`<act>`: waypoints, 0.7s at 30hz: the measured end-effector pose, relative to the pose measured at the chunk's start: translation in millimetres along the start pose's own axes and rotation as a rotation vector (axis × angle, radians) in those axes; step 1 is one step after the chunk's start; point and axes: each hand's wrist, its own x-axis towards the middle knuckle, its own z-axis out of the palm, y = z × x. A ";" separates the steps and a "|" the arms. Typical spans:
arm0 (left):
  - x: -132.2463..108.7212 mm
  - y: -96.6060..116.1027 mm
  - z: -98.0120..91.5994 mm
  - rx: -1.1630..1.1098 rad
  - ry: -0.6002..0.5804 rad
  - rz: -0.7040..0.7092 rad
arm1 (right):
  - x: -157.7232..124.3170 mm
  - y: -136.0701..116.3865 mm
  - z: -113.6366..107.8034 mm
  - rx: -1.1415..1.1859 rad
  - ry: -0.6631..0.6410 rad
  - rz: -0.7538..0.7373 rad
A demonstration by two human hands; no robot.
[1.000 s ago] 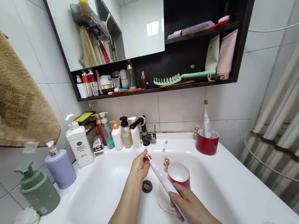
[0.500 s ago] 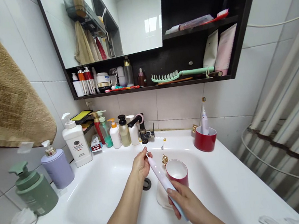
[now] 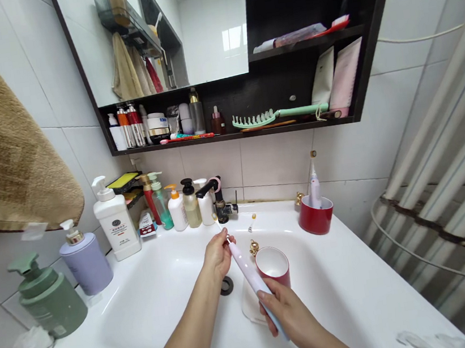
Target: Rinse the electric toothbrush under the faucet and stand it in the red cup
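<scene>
Head view: two bare hands meet above a white sink [image 3: 147,305].
Electric toothbrush [image 3: 245,266]: slanting between the hands over the basin, pink along its upper body and pale blue toward the base, narrow end pointing at the black faucet [image 3: 221,209].
Left hand [image 3: 218,254]: fingertips pinched together around the toothbrush's slim top; whether the tip is fully seated on the handle, I cannot tell.
Right hand [image 3: 284,307]: fingers wrapped around the lower handle, thumb lying along it.
Red cup [image 3: 283,278]: just beyond the right hand, inside the basin, white within, partly hidden by that hand.
Gold figure [image 3: 254,246]: right beside that cup.
Loose brush head [image 3: 251,222]: lying on the back ledge, right of the faucet.
Second red cup [image 3: 316,223]: on the right of the counter, a second toothbrush [image 3: 314,189] standing upright in it.
Drain [image 3: 226,285]: dark, partly covered by the left forearm.
Pump bottles [image 3: 177,212]: lined up left of the faucet.
</scene>
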 end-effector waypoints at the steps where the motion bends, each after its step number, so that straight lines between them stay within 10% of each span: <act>1: -0.2 -0.8 -0.3 0.019 0.000 0.005 | 0.0 -0.1 0.4 -0.014 0.016 -0.004; 21: -10.0 0.6 1.7 0.217 -0.060 -0.129 | -0.5 -0.2 1.6 -0.021 0.031 -0.047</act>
